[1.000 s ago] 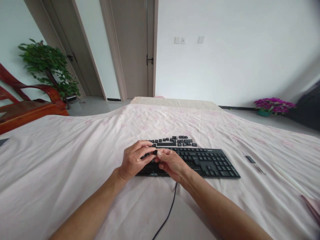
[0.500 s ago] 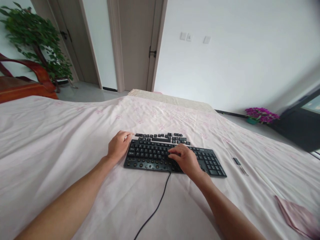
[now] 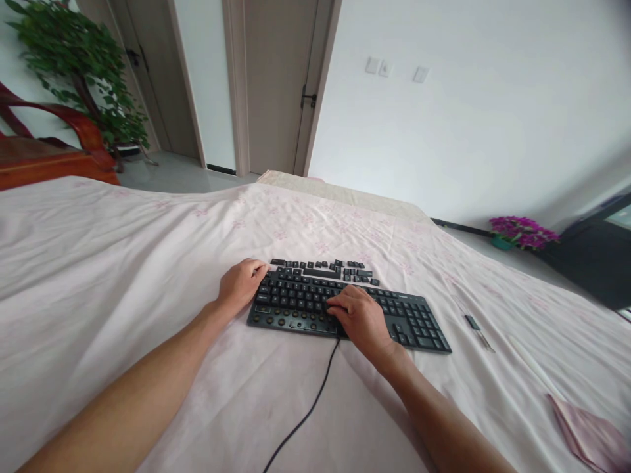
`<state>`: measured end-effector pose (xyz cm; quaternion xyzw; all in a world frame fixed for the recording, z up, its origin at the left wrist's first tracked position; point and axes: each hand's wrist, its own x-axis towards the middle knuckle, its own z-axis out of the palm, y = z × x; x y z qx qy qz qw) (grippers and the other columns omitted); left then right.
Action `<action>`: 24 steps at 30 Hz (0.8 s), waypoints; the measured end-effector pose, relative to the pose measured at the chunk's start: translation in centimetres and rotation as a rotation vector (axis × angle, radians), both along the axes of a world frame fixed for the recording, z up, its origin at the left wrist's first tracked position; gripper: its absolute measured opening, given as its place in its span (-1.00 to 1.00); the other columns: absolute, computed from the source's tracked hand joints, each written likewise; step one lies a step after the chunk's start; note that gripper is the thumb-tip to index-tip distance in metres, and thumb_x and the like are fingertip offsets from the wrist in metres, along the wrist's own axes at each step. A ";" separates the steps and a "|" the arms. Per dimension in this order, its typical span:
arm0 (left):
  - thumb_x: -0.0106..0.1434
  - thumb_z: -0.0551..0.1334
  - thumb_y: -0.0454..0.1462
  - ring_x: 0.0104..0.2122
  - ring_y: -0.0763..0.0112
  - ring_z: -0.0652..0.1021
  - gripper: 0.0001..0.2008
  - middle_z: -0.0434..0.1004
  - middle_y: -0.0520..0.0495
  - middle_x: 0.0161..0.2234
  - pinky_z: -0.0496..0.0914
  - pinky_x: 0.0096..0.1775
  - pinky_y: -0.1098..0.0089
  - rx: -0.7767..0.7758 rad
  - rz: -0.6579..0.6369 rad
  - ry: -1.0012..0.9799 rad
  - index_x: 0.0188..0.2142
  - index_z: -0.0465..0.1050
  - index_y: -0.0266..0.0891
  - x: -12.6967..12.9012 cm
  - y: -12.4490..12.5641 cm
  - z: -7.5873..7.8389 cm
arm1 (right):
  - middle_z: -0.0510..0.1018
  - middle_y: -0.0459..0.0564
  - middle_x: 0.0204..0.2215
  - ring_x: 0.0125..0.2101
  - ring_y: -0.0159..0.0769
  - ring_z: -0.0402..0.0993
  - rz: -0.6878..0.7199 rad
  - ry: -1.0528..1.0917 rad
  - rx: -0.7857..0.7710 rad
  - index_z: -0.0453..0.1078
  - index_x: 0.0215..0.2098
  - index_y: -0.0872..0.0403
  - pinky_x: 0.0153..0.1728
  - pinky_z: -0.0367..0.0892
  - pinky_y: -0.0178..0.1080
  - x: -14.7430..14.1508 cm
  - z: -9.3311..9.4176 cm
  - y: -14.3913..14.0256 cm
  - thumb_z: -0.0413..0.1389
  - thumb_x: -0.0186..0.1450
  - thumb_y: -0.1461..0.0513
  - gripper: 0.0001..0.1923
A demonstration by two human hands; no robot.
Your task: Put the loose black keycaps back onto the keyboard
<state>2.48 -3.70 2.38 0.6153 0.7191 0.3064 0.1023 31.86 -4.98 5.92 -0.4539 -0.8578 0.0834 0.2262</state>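
Note:
A black keyboard [image 3: 419,322] lies on a pale pink floral sheet [image 3: 123,263]. My left hand [image 3: 240,285] rests at its left end, fingers curled around the top-left corner. My right hand [image 3: 359,316] lies over the middle of the keyboard, fingertips bunched together and pressed down on a keycap in the lower rows. Several bare round sockets show along the keyboard's bottom-left row [image 3: 290,323]. Several loose black keycaps [image 3: 320,268] lie in a row just behind the keyboard. Its black cable [image 3: 305,414] runs toward me between my arms.
A small dark tool [image 3: 472,322] and a thin white stick [image 3: 535,368] lie to the right of the keyboard. A folded pink cloth [image 3: 586,437] is at the bottom right. A red wooden chair [image 3: 49,157] and a potted plant [image 3: 73,59] stand at the far left.
My hands, together over the keyboard's left end pinching a keycap, have parted: the left went to the top-left corner, the right down onto the middle keys. The view shifted left.

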 end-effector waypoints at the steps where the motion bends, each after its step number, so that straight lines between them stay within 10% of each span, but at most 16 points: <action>1: 0.35 0.06 -0.08 -0.19 0.33 0.57 -0.67 0.63 0.05 -0.13 0.33 -0.25 0.42 0.000 0.001 -0.001 -0.22 0.60 -0.02 0.0 0.0 0.0 | 0.54 0.00 -0.33 -0.23 -0.19 0.43 0.006 -0.008 0.002 0.60 -0.26 -0.02 -0.17 0.31 -0.19 -0.1 0.1 0.0 0.19 0.29 0.26 -0.87; 24: 0.36 0.04 -0.11 -0.16 0.35 0.55 -0.68 0.61 0.04 -0.10 0.32 -0.21 0.42 -0.009 -0.017 0.032 -0.20 0.58 -0.05 0.1 -0.1 0.0 | 0.49 -0.05 -0.37 -0.31 -0.29 0.31 0.083 -0.424 0.144 0.46 -0.44 0.05 -0.28 0.10 -0.22 -1.5 1.6 -0.9 0.08 0.35 0.34 -0.78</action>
